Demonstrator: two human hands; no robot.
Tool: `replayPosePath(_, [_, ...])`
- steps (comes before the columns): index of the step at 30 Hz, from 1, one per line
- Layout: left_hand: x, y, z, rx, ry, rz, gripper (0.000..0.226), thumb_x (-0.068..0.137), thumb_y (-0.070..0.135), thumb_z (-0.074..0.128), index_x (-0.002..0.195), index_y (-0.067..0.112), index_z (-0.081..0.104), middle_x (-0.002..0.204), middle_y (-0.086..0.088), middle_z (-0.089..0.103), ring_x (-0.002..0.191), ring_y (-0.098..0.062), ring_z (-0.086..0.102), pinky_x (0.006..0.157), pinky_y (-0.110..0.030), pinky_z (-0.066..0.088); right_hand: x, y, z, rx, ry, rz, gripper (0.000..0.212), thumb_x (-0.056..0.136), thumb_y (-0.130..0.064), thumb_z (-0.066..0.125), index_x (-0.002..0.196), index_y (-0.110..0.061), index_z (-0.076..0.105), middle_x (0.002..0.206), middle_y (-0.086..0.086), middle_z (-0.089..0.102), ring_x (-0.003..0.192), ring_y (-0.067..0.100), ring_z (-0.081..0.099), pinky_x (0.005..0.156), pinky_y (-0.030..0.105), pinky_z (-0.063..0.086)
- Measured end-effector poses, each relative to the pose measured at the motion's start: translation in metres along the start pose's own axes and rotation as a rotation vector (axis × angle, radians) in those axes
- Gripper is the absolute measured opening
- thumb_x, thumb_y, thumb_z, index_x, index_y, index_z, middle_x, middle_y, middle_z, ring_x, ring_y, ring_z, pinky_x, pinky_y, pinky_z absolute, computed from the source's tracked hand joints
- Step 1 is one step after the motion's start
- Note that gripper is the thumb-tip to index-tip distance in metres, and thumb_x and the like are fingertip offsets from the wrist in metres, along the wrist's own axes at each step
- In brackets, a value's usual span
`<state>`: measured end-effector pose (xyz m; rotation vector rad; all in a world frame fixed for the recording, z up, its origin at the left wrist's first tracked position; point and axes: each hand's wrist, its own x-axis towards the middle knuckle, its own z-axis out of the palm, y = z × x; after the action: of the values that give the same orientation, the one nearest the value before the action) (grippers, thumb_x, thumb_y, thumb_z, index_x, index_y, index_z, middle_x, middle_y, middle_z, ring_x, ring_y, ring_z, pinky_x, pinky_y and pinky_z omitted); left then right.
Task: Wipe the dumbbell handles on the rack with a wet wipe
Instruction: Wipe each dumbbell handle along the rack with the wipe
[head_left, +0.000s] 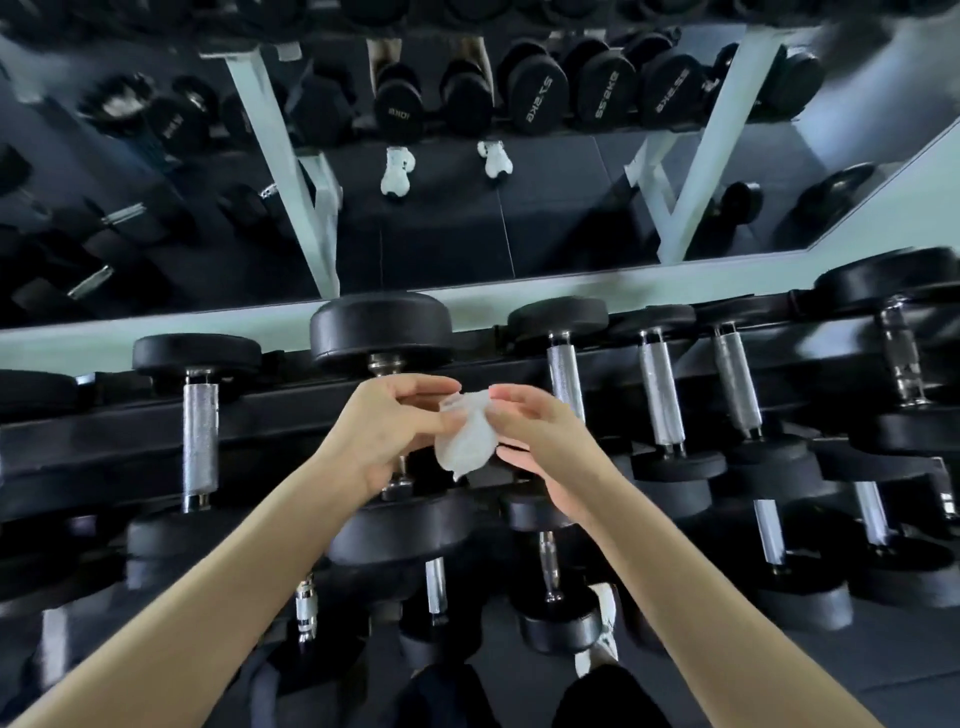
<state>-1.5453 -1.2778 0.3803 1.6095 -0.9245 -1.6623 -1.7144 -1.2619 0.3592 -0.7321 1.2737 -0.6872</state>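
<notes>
A crumpled white wet wipe (464, 435) hangs between both hands above the top shelf of the dumbbell rack (291, 410). My left hand (390, 427) pinches its upper left edge with fingertips and thumb. My right hand (540, 441) pinches the upper right edge, its thumb below the wipe. Both hands hover over a large black dumbbell (382, 330), whose handle they mostly hide. Chrome knurled handles lie on either side: one to the left (199, 439), several to the right (658, 391).
A wall mirror (467, 208) behind the rack reflects more dumbbells, white rack legs and a person's white shoes. A lower shelf holds further dumbbells (436, 587). My white shoe (605, 623) stands on the dark rubber floor below.
</notes>
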Motion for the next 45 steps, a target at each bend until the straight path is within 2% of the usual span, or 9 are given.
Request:
replayPosePath(4, [-0.002, 0.002, 0.061, 0.007, 0.061, 0.045, 0.028, 0.071, -0.005, 0.075, 0.091, 0.013, 0.069, 0.089, -0.006, 0.071, 0.083, -0.015, 0.068, 0.072, -0.024, 0.057, -0.009, -0.004, -0.061, 0.027, -0.15, -0.012, 0.036, 0.085, -0.018, 0.069, 0.119, -0.015, 0.059, 0.109, 0.003, 0.069, 0.103, 0.024, 0.066, 0.091, 0.039, 0.053])
replayPosePath(15, [0.02, -0.034, 0.148, 0.097, 0.492, 0.049, 0.012, 0.077, 0.009, 0.074, 0.084, 0.019, 0.071, 0.082, -0.001, 0.072, 0.081, -0.021, 0.068, 0.082, -0.039, 0.057, 0.031, -0.001, -0.151, -0.299, 0.268, -0.192, 0.024, 0.08, -0.003, 0.067, 0.083, -0.026, 0.066, 0.076, -0.006, 0.062, 0.075, 0.014, 0.06, 0.08, 0.041, 0.057])
replayPosePath(19, [0.037, -0.043, 0.161, 0.288, 0.532, 0.116, 0.006, 0.077, 0.022, 0.074, 0.082, 0.024, 0.072, 0.078, 0.009, 0.071, 0.077, -0.007, 0.066, 0.073, -0.022, 0.051, 0.06, 0.002, -0.136, -0.17, 0.158, -0.144, 0.022, 0.081, -0.002, 0.067, 0.097, -0.018, 0.062, 0.089, 0.0, 0.061, 0.081, 0.015, 0.06, 0.071, 0.027, 0.056])
replayPosePath(24, [0.068, -0.057, 0.168, 0.536, 0.474, 0.156, 0.022, 0.079, 0.021, 0.071, 0.101, 0.021, 0.071, 0.09, 0.001, 0.068, 0.079, -0.011, 0.061, 0.067, -0.015, 0.042, 0.081, 0.02, -0.123, -0.414, 0.307, -0.16, 0.025, 0.081, -0.027, 0.068, 0.103, -0.023, 0.058, 0.09, -0.008, 0.062, 0.086, 0.016, 0.061, 0.081, 0.038, 0.053])
replayPosePath(27, [0.074, -0.064, 0.165, 0.578, 0.516, 0.192, 0.019, 0.079, 0.016, 0.071, 0.098, 0.02, 0.073, 0.089, -0.001, 0.068, 0.077, -0.013, 0.061, 0.067, -0.017, 0.044, 0.074, 0.027, -0.124, -0.782, 0.498, -0.468, 0.036, 0.085, -0.018, 0.063, 0.12, -0.021, 0.057, 0.107, -0.004, 0.055, 0.091, 0.017, 0.054, 0.072, 0.029, 0.043])
replayPosePath(30, [0.074, -0.065, 0.159, 0.557, 0.518, 0.205, 0.016, 0.08, 0.019, 0.071, 0.096, 0.019, 0.073, 0.088, 0.0, 0.066, 0.076, -0.012, 0.061, 0.07, -0.017, 0.047, 0.07, 0.038, -0.117, -1.021, 0.552, -0.849, 0.027, 0.08, -0.003, 0.054, 0.097, -0.013, 0.071, 0.097, 0.005, 0.065, 0.083, 0.026, 0.058, 0.059, 0.027, 0.039])
replayPosePath(34, [0.075, -0.06, 0.153, 0.543, 0.469, 0.192, 0.015, 0.08, 0.021, 0.069, 0.094, 0.023, 0.075, 0.081, 0.011, 0.062, 0.07, -0.001, 0.058, 0.062, -0.003, 0.04, 0.065, 0.038, -0.106, -0.793, 0.249, -0.54, 0.021, 0.094, -0.014, 0.052, 0.104, -0.014, 0.071, 0.093, -0.002, 0.071, 0.08, 0.01, 0.061, 0.065, 0.007, 0.034])
replayPosePath(39, [0.075, -0.062, 0.148, 0.373, 0.397, 0.14, 0.019, 0.082, 0.014, 0.069, 0.097, 0.023, 0.075, 0.085, 0.009, 0.072, 0.08, -0.004, 0.066, 0.075, -0.021, 0.053, 0.064, 0.036, -0.099, -0.619, 0.283, -0.363, 0.018, 0.093, -0.02, 0.056, 0.101, -0.019, 0.071, 0.053, -0.013, 0.052, 0.053, -0.002, 0.051, 0.054, 0.009, 0.037])
replayPosePath(45, [0.081, -0.066, 0.144, 0.247, 0.503, 0.108, 0.014, 0.077, 0.014, 0.075, 0.092, 0.016, 0.075, 0.077, 0.016, 0.067, 0.076, 0.005, 0.064, 0.068, -0.002, 0.045, 0.068, 0.04, -0.087, -0.519, 0.408, -0.262, 0.04, 0.091, -0.019, 0.062, 0.13, -0.011, 0.056, 0.087, -0.008, 0.069, 0.067, -0.007, 0.054, 0.065, -0.001, 0.038])
